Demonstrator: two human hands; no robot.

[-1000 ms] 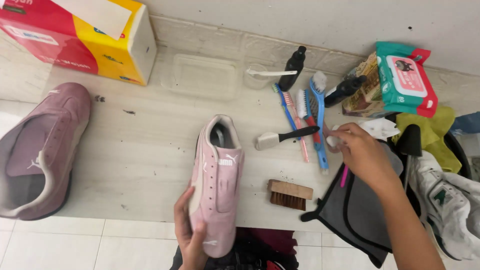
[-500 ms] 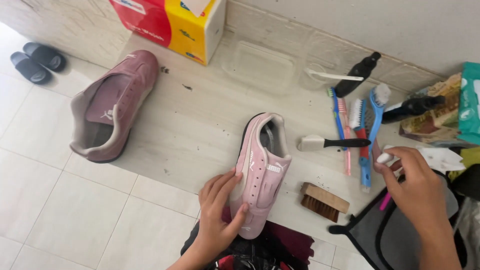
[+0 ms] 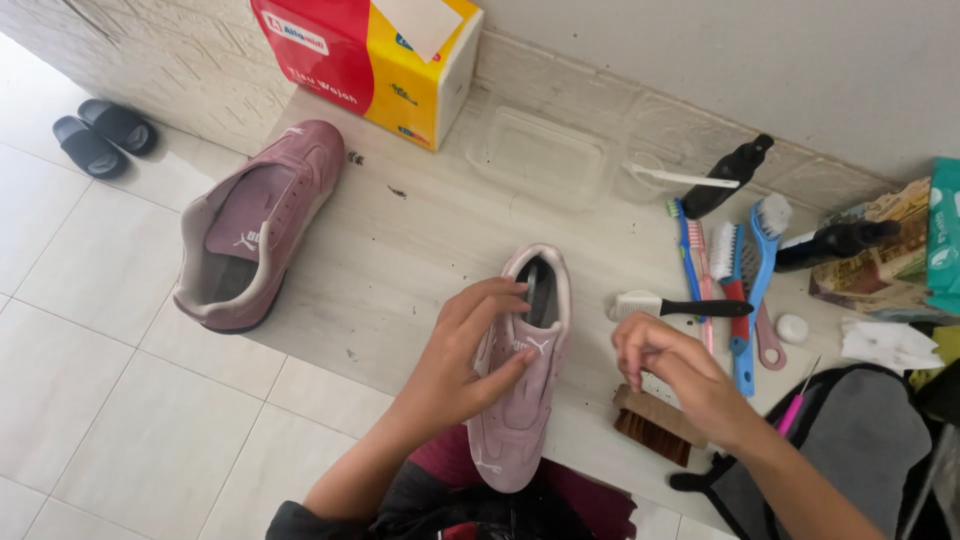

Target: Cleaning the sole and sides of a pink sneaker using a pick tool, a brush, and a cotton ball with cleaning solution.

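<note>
Left hand: the left hand (image 3: 470,355) grips the pale pink suede sneaker (image 3: 525,370) from its left side, fingers (image 3: 490,300) clamped over the collar and tongue, thumb on the upper.
Held shoe: the sneaker lies toe toward the person, its toe above the dark clothing at the bottom edge, its heel over the pale stone ledge (image 3: 400,250).
Right hand: the right hand (image 3: 670,365) hovers just right of the sneaker, fingers curled together; whether they pinch anything cannot be told.
Beside the right hand: a wooden block brush with dark bristles (image 3: 652,425) lies just below it; a white-headed brush with a black handle (image 3: 680,306) lies just above.
Farther right: blue and red long-handled brushes (image 3: 745,290) lie side by side.
Left: a second, dusky pink sneaker (image 3: 255,225) rests on the ledge's edge, well apart.
Back wall: a red and yellow cardboard box (image 3: 370,55) stands against it.
</note>
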